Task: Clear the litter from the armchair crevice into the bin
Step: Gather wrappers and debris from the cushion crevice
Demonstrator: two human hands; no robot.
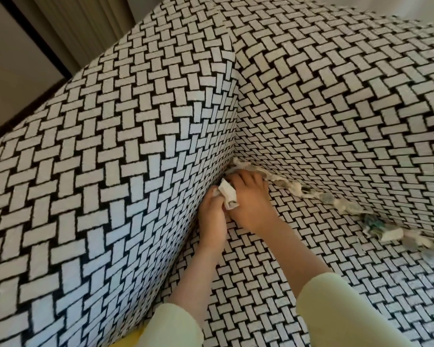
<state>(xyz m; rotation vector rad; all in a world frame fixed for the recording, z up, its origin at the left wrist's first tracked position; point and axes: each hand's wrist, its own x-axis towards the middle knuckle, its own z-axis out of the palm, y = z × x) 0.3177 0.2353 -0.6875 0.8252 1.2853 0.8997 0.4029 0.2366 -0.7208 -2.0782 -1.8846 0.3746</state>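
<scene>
The left hand (211,216) had its grip pinched on a white paper scrap (228,196), fingers curled round it hard against the armrest (110,159) of the armchair (286,46). The right hand (251,199) touched the scrap's other side. Its fingers bent down into the corner where armrest, backrest (336,108) and seat cushion (311,284) met. Those fingertips were buried, so whether that grip held anything or only probed could not be told. The rest of the litter (311,194), pale crumpled wrappers with some greenish bits, sat wedged in the crevice (358,214) between backrest and cushion.

The likeliest trouble was the digging itself, since fingers pressed into the corner could drive small pieces deeper under the cushion. A wrapper pulled by one edge might tear and leave half behind. The bin was not in view, so any carry risked a loosely pinched scrap dropping on the way. Pale paper was also easy to overlook against the white blocks of the weave, most of all at the blurred far end.

The litter formed one band, its long axis following the seam from the corner under the right hand out toward the right edge of the view. The held scrap stood roughly on end. Its long side pointed up and away from the person, and its lower end was tucked between the two hands.
</scene>
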